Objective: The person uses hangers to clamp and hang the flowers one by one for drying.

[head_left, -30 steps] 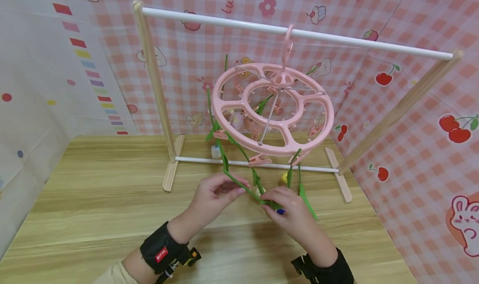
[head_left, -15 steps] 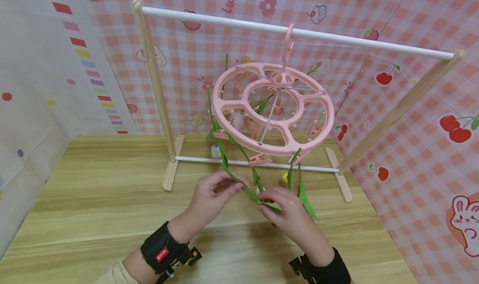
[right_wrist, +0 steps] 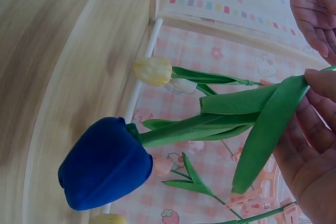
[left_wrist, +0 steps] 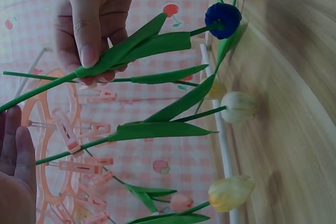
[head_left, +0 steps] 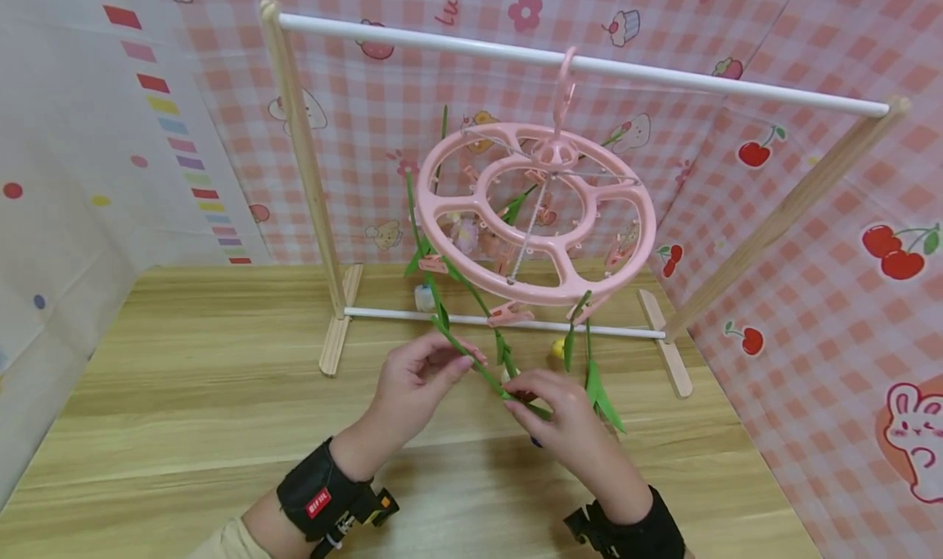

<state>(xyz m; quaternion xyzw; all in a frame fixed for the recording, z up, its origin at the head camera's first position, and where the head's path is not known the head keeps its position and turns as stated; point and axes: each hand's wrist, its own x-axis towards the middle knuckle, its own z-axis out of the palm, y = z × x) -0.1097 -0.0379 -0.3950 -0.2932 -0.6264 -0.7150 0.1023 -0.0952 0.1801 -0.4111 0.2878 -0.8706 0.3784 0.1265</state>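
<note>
In the head view my right hand (head_left: 563, 416) pinches the green stem of a blue artificial tulip (right_wrist: 107, 163) between thumb and fingers, just where the leaves begin. The flower hangs low, mostly hidden by that hand in the head view. My left hand (head_left: 416, 387) is beside the upper stem, with fingers extended and thumb near it; firm contact is not clear. Behind both hands, a pink clip hanger (head_left: 536, 215) holds several artificial tulips upside down, among them a white one (left_wrist: 239, 107) and a pale yellow one (left_wrist: 231, 193). A pink clip (head_left: 510, 313) dangles at the hanger's near rim.
The hanger hooks over the white top bar (head_left: 442, 43) of a wooden-legged rack. A lower white bar (head_left: 398, 316) runs near the tabletop (head_left: 184, 412). Checked pink cloth (head_left: 368, 133) stands behind and to the right.
The held tulip and my right hand have shifted slightly left and down, and the stem's upper end has lowered. My left hand has moved slightly left. The hanger hangs as before.
</note>
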